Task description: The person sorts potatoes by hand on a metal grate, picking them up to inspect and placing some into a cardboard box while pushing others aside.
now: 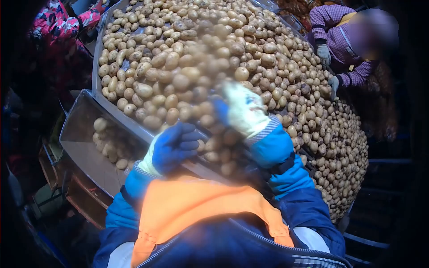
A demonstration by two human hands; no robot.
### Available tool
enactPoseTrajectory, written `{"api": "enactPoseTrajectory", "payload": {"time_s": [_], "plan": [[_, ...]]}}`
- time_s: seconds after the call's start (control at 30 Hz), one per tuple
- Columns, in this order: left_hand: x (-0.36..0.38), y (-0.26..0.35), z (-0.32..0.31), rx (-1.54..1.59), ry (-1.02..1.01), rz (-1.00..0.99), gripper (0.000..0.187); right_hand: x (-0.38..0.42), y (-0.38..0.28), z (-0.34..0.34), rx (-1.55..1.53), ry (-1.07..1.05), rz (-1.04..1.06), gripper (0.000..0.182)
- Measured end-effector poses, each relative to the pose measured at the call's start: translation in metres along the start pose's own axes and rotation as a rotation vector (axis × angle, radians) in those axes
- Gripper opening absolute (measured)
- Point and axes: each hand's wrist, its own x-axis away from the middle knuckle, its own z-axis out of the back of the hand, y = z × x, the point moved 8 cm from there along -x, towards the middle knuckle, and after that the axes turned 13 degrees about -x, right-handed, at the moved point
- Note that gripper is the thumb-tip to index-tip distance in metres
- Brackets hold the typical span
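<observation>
A large heap of potatoes [268, 60] spreads across the metal sorting table in front of me. My left hand [172, 149], in a blue-coated glove with a pale cuff, is at the table's near edge beside the potatoes. Its fingers point right with small gaps between them, and no potato shows in them. Over the potatoes ahead, my right hand [243, 109] wears a matching glove and is smeared by motion. Its fingers and anything in them cannot be made out. Potatoes between and beyond my hands are blurred too.
A metal chute [85, 147] with several potatoes slopes down at the left, beside the table rim [120, 118]. A co-worker in a checked purple sleeve [355, 80] has gloved hands at the heap's right edge. Another person's pink patterned sleeve [56, 22] is at upper left.
</observation>
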Motion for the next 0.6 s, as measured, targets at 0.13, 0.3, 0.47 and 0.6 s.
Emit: {"api": "enactPoseTrajectory", "payload": {"time_s": [0.13, 0.3, 0.47, 0.6], "plan": [[-0.009, 0.013, 0.002, -0.061, 0.059, 0.023, 0.042, 0.012, 0.074, -0.013, 0.194, -0.017, -0.332, 0.061], [-0.033, 0.013, 0.006, -0.049, -0.135, 0.034, 0.049, 0.009, 0.109, -0.011, -0.366, 0.167, -0.445, 0.049], [-0.051, 0.014, 0.000, -0.013, -0.254, -0.020, 0.052, 0.038, 0.082, -0.013, -1.311, 0.102, -0.356, 0.044], [-0.052, 0.025, -0.016, -0.059, -0.224, -0.057, 0.048, 0.051, 0.058, -0.007, -1.138, 0.058, -0.244, 0.057]]}}
